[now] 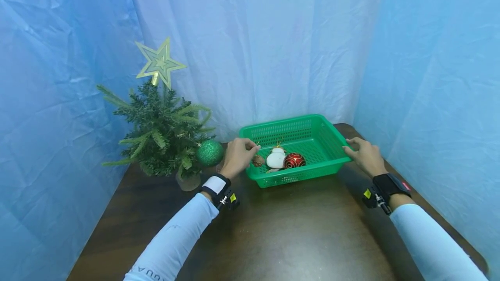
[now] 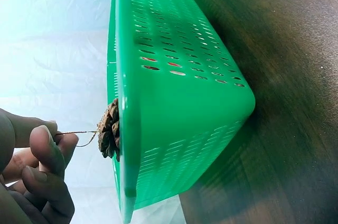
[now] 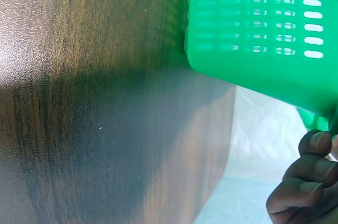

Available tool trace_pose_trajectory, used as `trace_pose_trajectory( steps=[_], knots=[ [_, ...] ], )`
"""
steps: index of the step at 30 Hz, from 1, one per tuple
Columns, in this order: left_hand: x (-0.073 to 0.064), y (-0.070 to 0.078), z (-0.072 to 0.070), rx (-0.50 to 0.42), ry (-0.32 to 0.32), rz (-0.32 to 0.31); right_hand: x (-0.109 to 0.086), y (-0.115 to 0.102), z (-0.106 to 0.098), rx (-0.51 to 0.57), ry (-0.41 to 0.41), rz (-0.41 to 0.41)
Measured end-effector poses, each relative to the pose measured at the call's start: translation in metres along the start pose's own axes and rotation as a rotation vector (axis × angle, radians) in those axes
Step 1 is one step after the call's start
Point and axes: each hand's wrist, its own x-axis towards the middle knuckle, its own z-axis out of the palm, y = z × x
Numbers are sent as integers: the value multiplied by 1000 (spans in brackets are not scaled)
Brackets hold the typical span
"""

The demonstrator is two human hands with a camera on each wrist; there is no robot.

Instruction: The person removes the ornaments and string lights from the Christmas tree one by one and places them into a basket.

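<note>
My left hand (image 1: 237,156) pinches the thin gold string (image 2: 79,132) of a brown pine cone (image 2: 109,129), which shows at the rim of a green plastic basket (image 1: 289,177). In the head view that pine cone (image 1: 258,161) appears at the basket's left end. With thumb and fingers my right hand (image 1: 366,156) grips the basket's right rim; its curled fingers (image 3: 303,179) show in the right wrist view. Inside the basket lie a white snowman-shaped ornament (image 1: 276,158) and a red ball with gold swirls (image 1: 294,160).
To the left stands a small Christmas tree (image 1: 160,129) topped by a gold star (image 1: 160,62). A glittery green ball (image 1: 210,152) hangs on its right side, close to my left hand. Everything stands on a dark wooden table (image 1: 297,229), with blue-white curtains (image 1: 265,47) behind.
</note>
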Motion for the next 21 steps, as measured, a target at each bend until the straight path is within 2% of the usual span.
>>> trace_pose_trajectory(
  steps=[4,8,11,14,15,17,19,21],
  knots=[
    [-2,-3,3,6,-10,-8,0,0,4,12,-10,6],
    [-9,0,3,9,-54,-18,-1,2,5,24,-21,7],
    [-18,11,-4,-23,-91,6,-3,4,3,23,-22,15],
    [-32,30,-22,-72,-86,73,-4,5,1,20,-25,20],
    [-37,36,-31,-78,-68,104,-4,5,1,20,-24,17],
    [-46,47,-52,-39,10,178,-2,4,0,23,-26,10],
    [-53,51,-75,51,124,253,-1,4,0,21,-26,5],
    [-58,47,-100,173,260,307,0,3,-1,14,-21,6]
  ],
)
